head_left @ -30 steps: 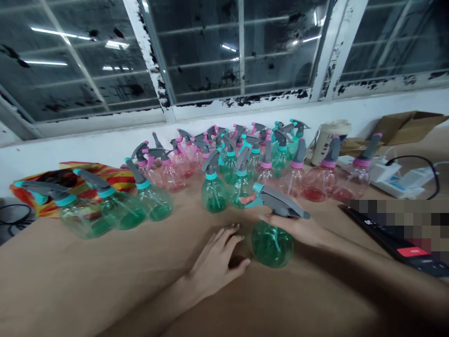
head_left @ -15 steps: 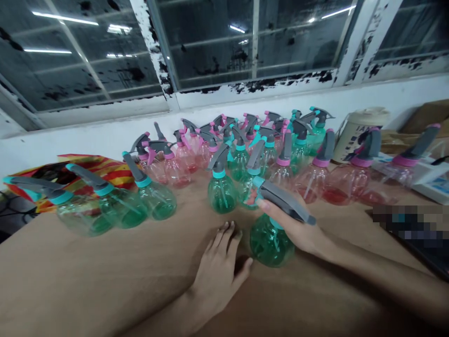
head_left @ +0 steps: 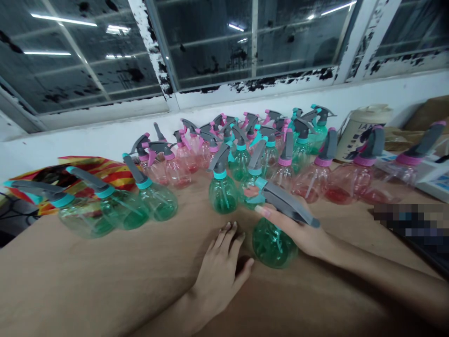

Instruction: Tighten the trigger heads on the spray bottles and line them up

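A green spray bottle (head_left: 273, 245) with a grey trigger head and teal collar stands on the brown table (head_left: 87, 281) in front of me. My right hand (head_left: 301, 229) is wrapped round its neck, just under the grey sprayer. My left hand (head_left: 219, 269) lies flat on the table right beside the bottle's base, fingers stretched out and holding nothing.
Several green spray bottles (head_left: 154, 199) and pink spray bottles (head_left: 315, 180) crowd the table's far half below a window. A red and yellow striped bag (head_left: 94, 171) lies at the left. A cream jug (head_left: 361, 126) and a white box (head_left: 435, 180) sit at the right.
The view has swung slightly right and closer. My left hand slid a little nearer the bottle's base. My right hand keeps its hold on the green bottle.
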`<state>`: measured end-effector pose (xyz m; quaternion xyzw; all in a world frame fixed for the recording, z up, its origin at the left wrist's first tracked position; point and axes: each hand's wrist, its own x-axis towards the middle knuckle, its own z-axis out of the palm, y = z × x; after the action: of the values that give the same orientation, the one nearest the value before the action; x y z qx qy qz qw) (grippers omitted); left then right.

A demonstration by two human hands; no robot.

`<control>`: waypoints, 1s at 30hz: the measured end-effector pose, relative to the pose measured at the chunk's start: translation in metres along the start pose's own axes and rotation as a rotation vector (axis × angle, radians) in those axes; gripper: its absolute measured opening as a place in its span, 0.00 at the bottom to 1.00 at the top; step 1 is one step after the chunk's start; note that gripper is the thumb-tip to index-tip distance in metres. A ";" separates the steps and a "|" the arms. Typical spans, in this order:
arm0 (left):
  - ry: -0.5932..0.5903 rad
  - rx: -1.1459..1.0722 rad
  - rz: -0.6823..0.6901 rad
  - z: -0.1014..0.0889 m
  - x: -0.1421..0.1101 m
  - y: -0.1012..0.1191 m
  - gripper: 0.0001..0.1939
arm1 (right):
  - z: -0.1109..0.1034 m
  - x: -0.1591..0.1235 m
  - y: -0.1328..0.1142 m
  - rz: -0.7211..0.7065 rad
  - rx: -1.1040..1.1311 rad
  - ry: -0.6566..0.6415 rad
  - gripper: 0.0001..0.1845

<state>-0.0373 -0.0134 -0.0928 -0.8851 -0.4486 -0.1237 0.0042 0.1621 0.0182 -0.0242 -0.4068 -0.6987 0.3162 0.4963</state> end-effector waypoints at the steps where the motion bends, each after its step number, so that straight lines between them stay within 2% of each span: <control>1: 0.005 0.003 0.005 0.000 0.000 0.000 0.24 | 0.000 -0.001 0.000 -0.005 -0.012 0.009 0.14; 8: 0.008 0.040 0.020 0.002 0.000 -0.001 0.24 | 0.001 -0.002 0.000 -0.054 -0.093 0.061 0.12; 21: 0.017 0.050 0.042 0.002 0.000 -0.003 0.24 | -0.002 0.000 0.002 -0.061 0.042 -0.092 0.19; 30: 0.029 0.053 0.053 0.001 0.001 -0.003 0.23 | -0.003 0.003 -0.004 -0.070 0.077 -0.103 0.16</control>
<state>-0.0385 -0.0107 -0.0943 -0.8943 -0.4282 -0.1247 0.0373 0.1633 0.0191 -0.0189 -0.3458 -0.7244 0.3459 0.4858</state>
